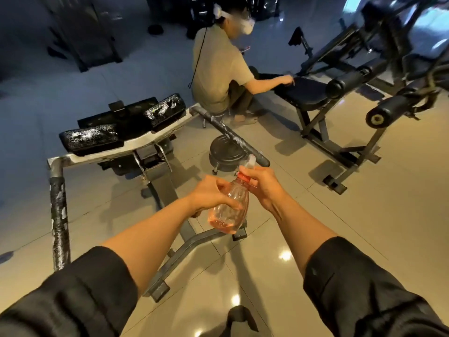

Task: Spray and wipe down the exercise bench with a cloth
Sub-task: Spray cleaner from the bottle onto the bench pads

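At centre frame, the spray bottle (228,209), clear with pinkish liquid, is held above the floor (364,215). The left hand (209,197) has its grip wrapped around the bottle's body; the right hand (261,184) has its grip clamped on the red-collared nozzle. The bench (121,139), with 2 wet black pads, stands at left centre. Another person (218,71) crouches at upper centre.

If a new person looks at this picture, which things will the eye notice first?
First, the clear spray bottle with pinkish liquid at the centre: the left hand holds its body, the right hand grips its red-collared top. Behind it, left, stands the exercise bench with shiny black pads; beyond, a crouching person touches another bench.
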A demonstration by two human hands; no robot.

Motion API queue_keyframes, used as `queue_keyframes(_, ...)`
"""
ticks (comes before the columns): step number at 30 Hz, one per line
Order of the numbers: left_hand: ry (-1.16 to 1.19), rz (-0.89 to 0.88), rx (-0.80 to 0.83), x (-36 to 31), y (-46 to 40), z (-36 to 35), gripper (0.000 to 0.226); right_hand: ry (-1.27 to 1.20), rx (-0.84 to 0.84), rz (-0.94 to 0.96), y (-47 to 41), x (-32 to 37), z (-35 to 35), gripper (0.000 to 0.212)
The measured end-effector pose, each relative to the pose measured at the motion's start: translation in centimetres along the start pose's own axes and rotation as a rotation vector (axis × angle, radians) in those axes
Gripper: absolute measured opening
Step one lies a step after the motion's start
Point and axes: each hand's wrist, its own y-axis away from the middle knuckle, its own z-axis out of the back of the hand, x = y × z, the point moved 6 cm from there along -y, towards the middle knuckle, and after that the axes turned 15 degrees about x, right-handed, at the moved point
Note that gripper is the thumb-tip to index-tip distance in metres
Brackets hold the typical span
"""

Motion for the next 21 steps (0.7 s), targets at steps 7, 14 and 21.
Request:
queue_keyframes(7, -0.032, 0.006, 0.06, 1.2, -0.4, -3.3, 0.044, 0.064, -0.114, -0.055, 3.3, -1.6, 1.6, 0.005)
queue_keyframes(14, -0.037, 0.01, -0.006, 1.0, 0.8, -1.4, 0.041, 0.085, -0.061, -0.03, 1.7, -0.7, -0.3, 0.013)
queue_keyframes(21, 0.026, -0.008, -0.181, 0.0, 2.9, 3.4, 0.042, 0.166, 0.096, -0.019, -2.8, 2.4, -4.4, 0.028)
